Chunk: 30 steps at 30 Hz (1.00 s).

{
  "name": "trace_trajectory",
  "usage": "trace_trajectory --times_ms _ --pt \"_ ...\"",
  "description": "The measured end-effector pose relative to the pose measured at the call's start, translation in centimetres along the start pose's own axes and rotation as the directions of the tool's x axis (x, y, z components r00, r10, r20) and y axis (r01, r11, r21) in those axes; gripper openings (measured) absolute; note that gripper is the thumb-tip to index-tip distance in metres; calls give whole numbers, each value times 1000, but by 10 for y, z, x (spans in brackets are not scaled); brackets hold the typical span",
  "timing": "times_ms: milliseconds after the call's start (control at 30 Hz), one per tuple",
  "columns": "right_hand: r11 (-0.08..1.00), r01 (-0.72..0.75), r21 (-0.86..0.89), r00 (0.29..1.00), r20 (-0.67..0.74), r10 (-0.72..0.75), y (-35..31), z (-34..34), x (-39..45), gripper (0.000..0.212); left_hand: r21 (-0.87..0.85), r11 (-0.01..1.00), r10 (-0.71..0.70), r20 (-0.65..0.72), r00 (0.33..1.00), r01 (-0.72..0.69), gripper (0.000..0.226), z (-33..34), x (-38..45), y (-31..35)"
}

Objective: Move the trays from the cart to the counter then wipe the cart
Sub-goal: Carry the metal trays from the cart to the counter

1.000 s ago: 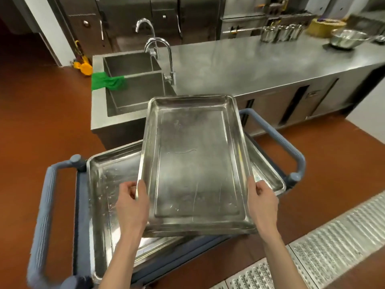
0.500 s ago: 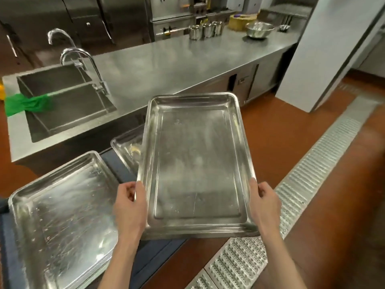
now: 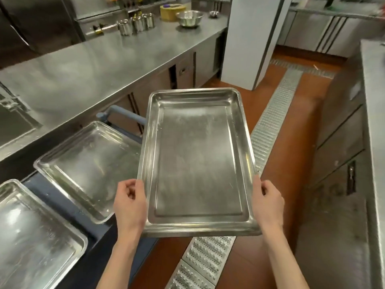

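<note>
Swung rightward off the cart (image 3: 68, 207), tray (image 3: 198, 161) (both hands gripping).

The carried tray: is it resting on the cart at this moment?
No. Left hand and right hand hold the carried tray in the air, beside the cart.

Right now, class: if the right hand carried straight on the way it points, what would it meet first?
Probably nothing close: the right hand, gripping the tray, points forward above the floor drain; the white pillar stands beyond, though depth is unclear.
</note>
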State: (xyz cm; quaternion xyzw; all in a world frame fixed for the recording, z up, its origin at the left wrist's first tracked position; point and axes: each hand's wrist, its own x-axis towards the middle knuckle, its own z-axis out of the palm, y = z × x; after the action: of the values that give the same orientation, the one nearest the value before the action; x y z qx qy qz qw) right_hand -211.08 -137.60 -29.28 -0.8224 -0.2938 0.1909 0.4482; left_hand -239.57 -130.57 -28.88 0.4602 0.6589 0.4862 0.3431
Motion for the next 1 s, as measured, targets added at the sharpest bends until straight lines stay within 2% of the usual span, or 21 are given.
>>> trace_trajectory --times_ms 267,500,667,867,1000 --pt "995 -100 31 979 -178 104 46 -70 15 54 12 996 88 218 972 -93 9 79 -26 24" --pt "978 -197 66 909 -362 207 76 -109 13 55 -6 992 120 410 904 -129 10 155 -24 40" --pt "954 -287 83 797 -532 286 92 -135 10 55 -36 986 156 577 802 -166 11 215 -31 54" --pt "898 -410 158 619 -674 402 113 -161 -6 51 -91 972 208 758 619 -214 12 280 -52 71" --pt "869 -438 229 503 -739 448 122 -177 -30 53 -117 964 224 841 493 -238 12 314 -78 76"
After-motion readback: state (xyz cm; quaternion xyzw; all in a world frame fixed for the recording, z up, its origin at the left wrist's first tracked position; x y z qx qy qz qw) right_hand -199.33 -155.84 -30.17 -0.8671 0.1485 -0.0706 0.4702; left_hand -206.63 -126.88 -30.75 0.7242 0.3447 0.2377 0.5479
